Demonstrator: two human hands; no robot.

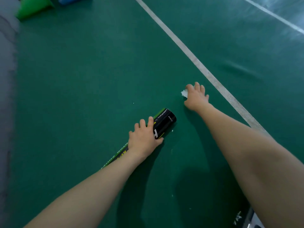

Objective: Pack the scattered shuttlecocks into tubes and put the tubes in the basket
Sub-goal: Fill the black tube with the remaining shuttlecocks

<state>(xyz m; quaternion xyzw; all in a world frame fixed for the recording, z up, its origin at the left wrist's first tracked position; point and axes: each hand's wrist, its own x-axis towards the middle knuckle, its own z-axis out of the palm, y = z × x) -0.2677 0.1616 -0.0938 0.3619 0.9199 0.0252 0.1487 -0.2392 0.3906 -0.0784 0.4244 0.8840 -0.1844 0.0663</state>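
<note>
A black and green shuttlecock tube (164, 121) lies on the green court floor, its dark end pointing up and right. My left hand (144, 139) grips the tube around its middle, thumb on the near side. Farther right, my right hand (196, 97) reaches down over a white feathered shuttlecock (184, 93); its fingers curl round it and only the feather edge shows at the hand's left side. No basket is in view.
A white court line (194, 60) runs diagonally from top centre to the right. Green (33, 7) and blue (69, 0) objects sit at the top left beside a grey strip (7, 79). Small white feather bits dot the floor near the tube.
</note>
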